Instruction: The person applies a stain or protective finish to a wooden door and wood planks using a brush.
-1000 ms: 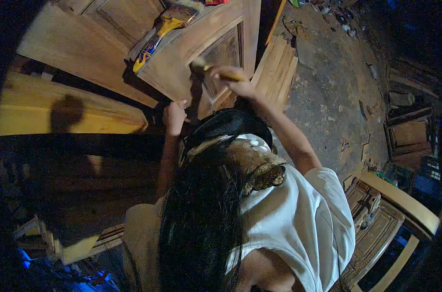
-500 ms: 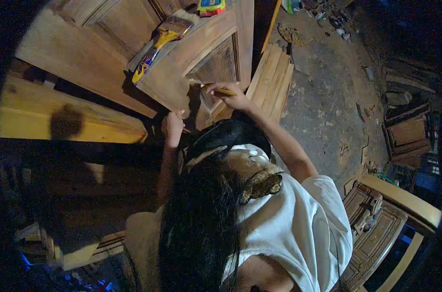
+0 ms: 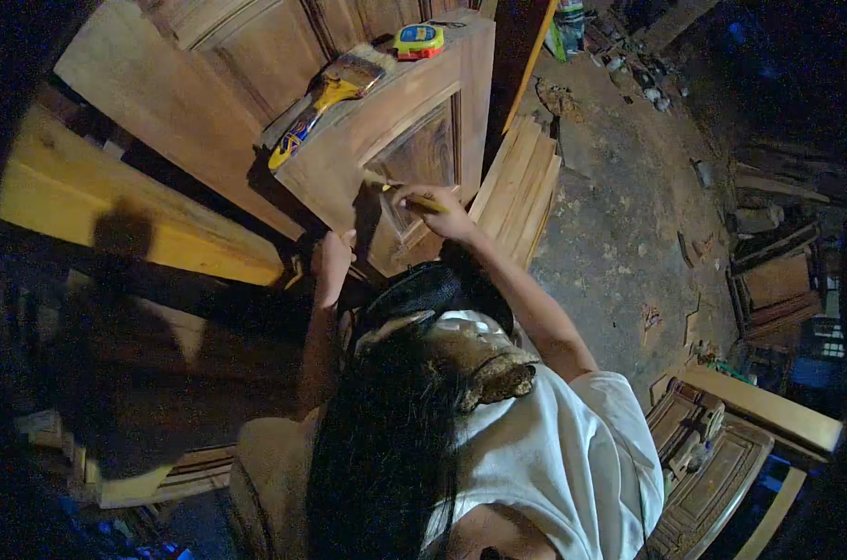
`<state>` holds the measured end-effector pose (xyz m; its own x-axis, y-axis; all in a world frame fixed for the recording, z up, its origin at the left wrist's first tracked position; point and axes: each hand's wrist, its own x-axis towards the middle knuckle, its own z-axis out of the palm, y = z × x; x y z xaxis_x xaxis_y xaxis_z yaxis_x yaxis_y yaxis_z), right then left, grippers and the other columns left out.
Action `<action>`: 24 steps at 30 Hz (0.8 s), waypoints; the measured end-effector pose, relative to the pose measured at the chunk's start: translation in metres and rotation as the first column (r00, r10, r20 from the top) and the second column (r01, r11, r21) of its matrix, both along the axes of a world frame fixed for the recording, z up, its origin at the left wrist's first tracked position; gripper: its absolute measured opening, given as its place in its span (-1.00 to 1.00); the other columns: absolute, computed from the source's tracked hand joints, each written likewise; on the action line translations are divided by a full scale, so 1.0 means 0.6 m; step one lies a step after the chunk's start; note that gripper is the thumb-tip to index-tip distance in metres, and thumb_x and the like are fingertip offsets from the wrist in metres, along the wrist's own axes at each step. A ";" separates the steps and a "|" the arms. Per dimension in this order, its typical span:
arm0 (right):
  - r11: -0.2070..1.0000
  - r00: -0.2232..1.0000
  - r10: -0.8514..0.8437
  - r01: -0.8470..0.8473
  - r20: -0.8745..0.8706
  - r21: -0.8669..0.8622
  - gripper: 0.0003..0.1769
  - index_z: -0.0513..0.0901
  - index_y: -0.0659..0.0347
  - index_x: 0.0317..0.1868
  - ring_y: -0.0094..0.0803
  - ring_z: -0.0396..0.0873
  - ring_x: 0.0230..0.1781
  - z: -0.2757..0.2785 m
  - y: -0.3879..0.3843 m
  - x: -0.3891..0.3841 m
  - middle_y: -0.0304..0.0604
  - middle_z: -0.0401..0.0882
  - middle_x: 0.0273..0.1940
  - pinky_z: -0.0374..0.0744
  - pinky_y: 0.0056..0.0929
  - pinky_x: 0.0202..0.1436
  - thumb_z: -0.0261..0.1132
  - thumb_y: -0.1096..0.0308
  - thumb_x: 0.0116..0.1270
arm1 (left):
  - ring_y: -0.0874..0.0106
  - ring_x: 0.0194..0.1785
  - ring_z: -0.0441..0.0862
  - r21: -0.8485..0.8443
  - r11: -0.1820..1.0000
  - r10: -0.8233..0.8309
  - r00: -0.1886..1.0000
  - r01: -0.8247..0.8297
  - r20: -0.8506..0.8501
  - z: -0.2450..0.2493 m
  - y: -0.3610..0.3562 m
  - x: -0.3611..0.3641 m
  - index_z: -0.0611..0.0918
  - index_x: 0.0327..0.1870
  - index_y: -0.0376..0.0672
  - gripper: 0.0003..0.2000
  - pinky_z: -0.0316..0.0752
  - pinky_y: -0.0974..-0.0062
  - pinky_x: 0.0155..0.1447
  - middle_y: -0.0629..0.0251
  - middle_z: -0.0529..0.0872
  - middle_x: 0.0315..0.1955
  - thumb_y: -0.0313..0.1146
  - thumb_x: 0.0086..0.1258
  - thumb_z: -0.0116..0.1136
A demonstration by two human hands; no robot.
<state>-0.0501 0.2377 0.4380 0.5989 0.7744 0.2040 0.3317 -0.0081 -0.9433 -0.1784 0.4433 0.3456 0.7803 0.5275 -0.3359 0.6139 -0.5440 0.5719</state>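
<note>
My right hand (image 3: 433, 210) is wrapped round a small yellow-handled brush (image 3: 383, 181), its bristles over the frame of a carved wooden panel (image 3: 335, 187). On the left, my left hand (image 3: 334, 258) is closed at the panel's lower left edge; what its fingers hold, if anything, is hidden. A wide paintbrush (image 3: 335, 89) with a yellow and blue handle lies on the panel's upper part. Beside its bristles sits a yellow and red tape measure (image 3: 418, 41).
A yellowish beam (image 3: 144, 219) runs along the left. Pale boards (image 3: 517, 187) lie right of the panel. More wooden panels stand at the far right (image 3: 776, 280) and lower right (image 3: 722, 476). Scattered debris (image 3: 647, 89) lies on the floor.
The view has shifted, so the panel, wide brush and tape measure appear lower in the frame. Both hands keep nearly the same places on the panel.
</note>
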 end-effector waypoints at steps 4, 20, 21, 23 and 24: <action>0.971 0.973 -0.161 0.127 0.167 0.202 -0.82 0.59 0.28 -0.16 -0.45 0.53 -0.08 0.019 -0.020 0.046 -0.16 0.60 -0.17 0.45 -0.46 0.05 0.18 0.62 0.23 | 0.24 -0.48 0.64 -0.085 0.996 0.013 0.996 -0.005 0.092 -0.025 0.006 -0.003 0.61 -0.34 -0.33 -0.55 0.47 0.26 -0.28 0.20 0.66 -0.65 -0.04 0.43 -0.07; 0.941 0.960 -0.148 0.062 0.239 0.331 -0.83 0.57 0.30 -0.18 -0.43 0.54 -0.16 0.044 0.027 0.047 -0.18 0.61 -0.21 0.47 -0.48 -0.01 0.12 0.62 0.23 | 0.13 -0.16 0.62 0.265 0.957 0.034 0.951 -0.120 0.308 0.085 0.021 -0.025 0.52 0.07 -0.29 -0.51 0.47 0.24 -0.12 0.09 0.69 -0.26 0.00 0.47 -0.19; 0.899 0.946 -0.294 0.226 0.134 0.375 -0.84 0.56 0.31 -0.20 -0.44 0.52 -0.14 0.051 0.020 0.064 -0.17 0.60 -0.21 0.45 -0.50 -0.01 0.11 0.63 0.23 | 0.13 -0.16 0.62 0.264 0.957 0.033 0.951 -0.119 0.308 0.092 0.022 -0.021 0.52 0.07 -0.29 -0.51 0.47 0.24 -0.12 0.09 0.69 -0.26 0.00 0.47 -0.19; 0.831 0.901 -0.433 0.388 0.026 0.400 -0.84 0.55 0.33 -0.21 -0.44 0.51 -0.13 0.049 0.017 0.067 -0.17 0.59 -0.21 0.44 -0.52 -0.01 0.09 0.64 0.22 | 0.10 -0.19 0.62 0.242 0.966 0.026 0.971 -0.085 0.237 0.124 0.019 -0.015 0.57 -0.03 -0.25 -0.58 0.47 0.21 -0.15 0.13 0.70 -0.31 -0.05 0.45 -0.14; 0.831 0.902 -0.429 0.372 0.051 0.415 -0.85 0.54 0.33 -0.22 -0.44 0.50 -0.11 0.036 0.020 0.058 -0.15 0.58 -0.20 0.44 -0.51 0.01 0.09 0.64 0.22 | 0.10 -0.19 0.62 0.241 0.967 0.022 0.971 -0.082 0.239 0.135 0.013 -0.013 0.57 -0.03 -0.25 -0.58 0.47 0.21 -0.15 0.13 0.70 -0.31 -0.05 0.45 -0.14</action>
<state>-0.0151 0.2499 0.4599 0.7830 0.3138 0.5370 0.5039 0.1860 -0.8435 -0.1863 0.4512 0.4266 0.7904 0.6127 -0.0018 0.5111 -0.6577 0.5534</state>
